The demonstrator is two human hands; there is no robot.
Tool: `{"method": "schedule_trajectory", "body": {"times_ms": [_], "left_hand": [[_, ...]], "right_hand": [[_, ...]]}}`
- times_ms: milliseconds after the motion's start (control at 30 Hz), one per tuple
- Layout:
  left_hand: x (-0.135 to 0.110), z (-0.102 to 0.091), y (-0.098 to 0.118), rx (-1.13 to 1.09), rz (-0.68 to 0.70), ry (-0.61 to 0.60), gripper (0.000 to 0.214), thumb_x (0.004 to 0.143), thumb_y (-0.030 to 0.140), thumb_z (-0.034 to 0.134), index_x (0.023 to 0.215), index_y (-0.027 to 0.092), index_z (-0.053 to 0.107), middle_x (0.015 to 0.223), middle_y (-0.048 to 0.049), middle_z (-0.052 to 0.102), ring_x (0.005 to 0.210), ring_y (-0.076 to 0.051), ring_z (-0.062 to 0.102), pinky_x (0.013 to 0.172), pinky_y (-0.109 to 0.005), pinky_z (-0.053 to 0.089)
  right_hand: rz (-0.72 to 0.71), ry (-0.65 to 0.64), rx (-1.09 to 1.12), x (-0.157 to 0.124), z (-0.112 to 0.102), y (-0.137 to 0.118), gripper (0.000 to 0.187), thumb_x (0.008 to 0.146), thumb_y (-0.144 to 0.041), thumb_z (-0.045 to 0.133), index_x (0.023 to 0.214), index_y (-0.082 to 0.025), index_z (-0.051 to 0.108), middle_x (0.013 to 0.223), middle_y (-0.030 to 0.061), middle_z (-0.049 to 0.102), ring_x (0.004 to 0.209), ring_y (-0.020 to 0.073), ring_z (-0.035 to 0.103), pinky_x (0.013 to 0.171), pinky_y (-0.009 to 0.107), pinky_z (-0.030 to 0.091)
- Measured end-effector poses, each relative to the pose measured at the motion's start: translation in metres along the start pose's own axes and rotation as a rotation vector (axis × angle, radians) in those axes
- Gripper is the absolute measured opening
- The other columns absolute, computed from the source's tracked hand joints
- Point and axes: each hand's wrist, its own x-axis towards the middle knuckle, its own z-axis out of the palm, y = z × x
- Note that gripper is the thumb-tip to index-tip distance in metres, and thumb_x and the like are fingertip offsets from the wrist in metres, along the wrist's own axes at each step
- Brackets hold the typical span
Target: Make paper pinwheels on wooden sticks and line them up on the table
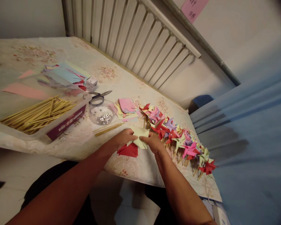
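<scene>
Between my two hands is a pale yellow-green paper square (140, 133) with slits cut in from its corners. My left hand (125, 137) pinches its left side, thumb on top. On the right side, my right hand (153, 140) grips it the same way, thumbs pointing at each other. Under it, on the cloth, lies red cut paper (128, 150). Close by on the left are a few thin sticks (109, 128) and a clear round dish (103, 115) of small shiny metal pieces. Beyond my hands sits a stack of coloured paper squares (127, 106).
Rows of paper pinwheels on sticks (172, 136) lie along the right. A plastic box of thin sticks (41, 117) stands at the left, with scissors (99, 97), a small white box (91, 82) and coloured paper sheets (65, 74) behind. A blue curtain (248, 140) borders the table.
</scene>
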Motion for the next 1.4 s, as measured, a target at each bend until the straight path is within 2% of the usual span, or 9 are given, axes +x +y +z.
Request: {"method": "schedule_trajectory", "body": {"times_ms": [267, 433, 533, 633, 767, 933, 1033, 1133, 1400], "left_hand": [[-0.003, -0.001, 0.004, 0.200, -0.022, 0.043, 0.009, 0.057, 0.019, 0.070, 0.064, 0.014, 0.067, 0.064, -0.0047, 0.069, 0.056, -0.018, 0.060, 0.053, -0.026, 0.042], [-0.002, -0.002, 0.002, 0.231, -0.063, 0.056, 0.011, 0.057, 0.019, 0.070, 0.066, 0.014, 0.067, 0.063, -0.0035, 0.068, 0.054, -0.015, 0.058, 0.052, -0.025, 0.042], [-0.004, -0.003, 0.002, 0.160, -0.037, -0.004, 0.013, 0.060, 0.021, 0.073, 0.070, 0.015, 0.068, 0.068, -0.0047, 0.069, 0.060, -0.017, 0.061, 0.057, -0.026, 0.046], [-0.006, -0.004, 0.004, -0.032, 0.000, -0.073, 0.023, 0.068, 0.030, 0.075, 0.085, 0.016, 0.071, 0.079, -0.0067, 0.072, 0.071, -0.019, 0.065, 0.067, -0.029, 0.051], [-0.004, -0.002, 0.005, -0.270, -0.026, 0.033, 0.035, 0.077, 0.045, 0.073, 0.097, 0.016, 0.070, 0.087, -0.0086, 0.073, 0.075, -0.018, 0.066, 0.071, -0.030, 0.053], [-0.002, 0.008, -0.003, -0.363, 0.073, 0.075, 0.039, 0.065, 0.039, 0.083, 0.091, 0.013, 0.070, 0.083, -0.0085, 0.073, 0.073, -0.017, 0.066, 0.073, -0.029, 0.052], [-0.001, 0.013, -0.008, -0.323, 0.126, 0.104, 0.038, 0.058, 0.034, 0.086, 0.083, 0.011, 0.070, 0.080, -0.0076, 0.072, 0.069, -0.015, 0.064, 0.070, -0.026, 0.050], [-0.001, 0.016, -0.011, -0.325, 0.154, 0.195, 0.036, 0.055, 0.032, 0.086, 0.078, 0.010, 0.069, 0.074, -0.0055, 0.071, 0.065, -0.014, 0.062, 0.068, -0.026, 0.048], [0.003, 0.016, -0.016, -0.359, 0.183, 0.313, 0.032, 0.055, 0.031, 0.084, 0.074, 0.013, 0.066, 0.065, -0.0011, 0.068, 0.065, -0.016, 0.064, 0.064, -0.026, 0.046]], "right_hand": [[-0.065, -0.016, -0.056, 0.000, 0.002, 0.006, 0.030, 0.059, -0.026, 0.076, 0.087, -0.018, 0.075, 0.083, 0.0028, 0.076, 0.068, 0.0195, 0.067, 0.067, 0.032, 0.055], [-0.101, -0.009, -0.139, 0.001, 0.002, 0.008, 0.029, 0.061, -0.024, 0.073, 0.089, -0.018, 0.075, 0.085, 0.0021, 0.076, 0.070, 0.0195, 0.067, 0.070, 0.032, 0.055], [-0.116, -0.033, -0.103, 0.001, 0.003, 0.009, 0.029, 0.062, -0.023, 0.071, 0.090, -0.018, 0.075, 0.085, 0.0019, 0.076, 0.069, 0.0192, 0.067, 0.070, 0.032, 0.055], [-0.136, -0.039, 0.042, 0.001, 0.006, 0.010, 0.033, 0.062, -0.024, 0.072, 0.094, -0.018, 0.073, 0.088, 0.0027, 0.076, 0.071, 0.0200, 0.069, 0.073, 0.033, 0.056], [-0.257, 0.090, 0.237, 0.005, 0.015, 0.007, 0.036, 0.062, -0.025, 0.074, 0.097, -0.018, 0.069, 0.095, 0.0040, 0.076, 0.079, 0.0210, 0.070, 0.079, 0.034, 0.057], [-0.349, 0.269, 0.416, 0.007, 0.034, 0.002, 0.038, 0.062, -0.023, 0.074, 0.099, -0.019, 0.067, 0.093, 0.0037, 0.075, 0.087, 0.0209, 0.070, 0.085, 0.035, 0.057], [-0.336, 0.297, 0.423, 0.010, 0.045, 0.006, 0.037, 0.065, -0.023, 0.071, 0.101, -0.018, 0.067, 0.093, 0.0041, 0.075, 0.087, 0.0215, 0.071, 0.082, 0.035, 0.058], [-0.293, 0.335, 0.384, 0.013, 0.053, 0.015, 0.039, 0.066, -0.026, 0.070, 0.103, -0.016, 0.067, 0.092, 0.0052, 0.076, 0.087, 0.0224, 0.071, 0.078, 0.034, 0.059], [-0.225, 0.402, 0.378, 0.015, 0.066, 0.017, 0.043, 0.061, -0.026, 0.071, 0.102, -0.015, 0.069, 0.091, 0.0061, 0.076, 0.079, 0.0218, 0.071, 0.073, 0.033, 0.059]]}}
